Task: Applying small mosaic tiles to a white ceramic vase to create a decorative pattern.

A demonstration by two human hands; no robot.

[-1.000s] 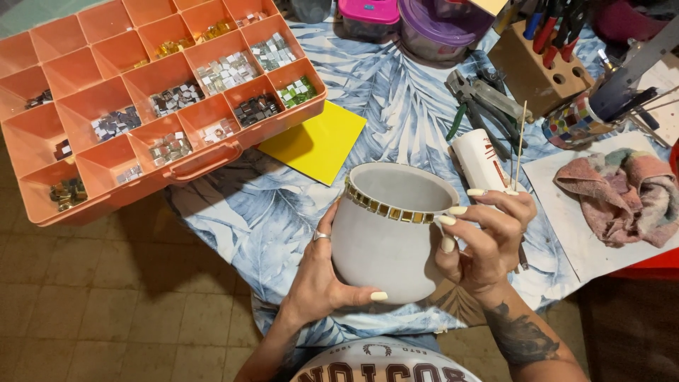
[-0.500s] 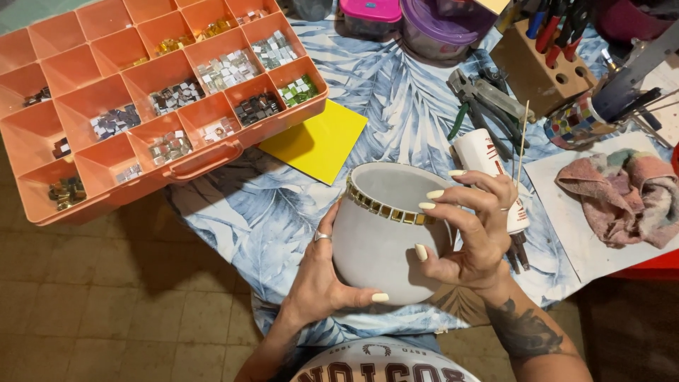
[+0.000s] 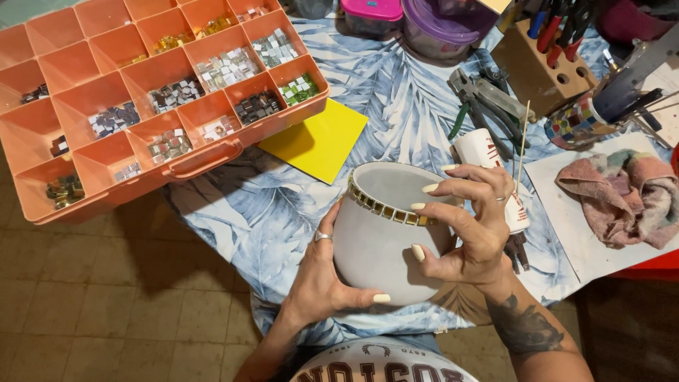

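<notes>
- Grey, matte and rounded, one pot (image 3: 378, 244) sits at the near table edge, a single band of small gold square tiles (image 3: 385, 210) under its rim.
- Two hands hold it: the left hand (image 3: 322, 279) cups the side, fingers pressed together against the wall, thumb stretched along the lower front, one ring on a finger.
- Right hand (image 3: 474, 226) rests at the rim, fingers spread and curled, tips on or just above the tile band; a thin wooden stick (image 3: 522, 145) rises from between the fingers.
- One orange plastic tray (image 3: 106, 85) with many square compartments lies to the left, overhanging the table; several compartments hold small glossy tiles in silver, dark, gold and green.
- One yellow square sheet (image 3: 318, 141) lies just beside the tray.
- One white tube (image 3: 488, 152) lies behind the right hand; one pair of pliers (image 3: 481, 99) lies beyond it.
- One wooden tool block (image 3: 541, 67) and one mosaic-covered cup (image 3: 573, 120) stand at the far right.
- One crumpled pink cloth (image 3: 626, 194) lies on white paper (image 3: 566, 212).
- Two lidded tubs, pink (image 3: 371, 10) and purple (image 3: 445, 21), stand at the far edge.
- Tablecloth (image 3: 240, 212) is pale with a blue leaf print; the floor (image 3: 92, 304) is brown tile.
</notes>
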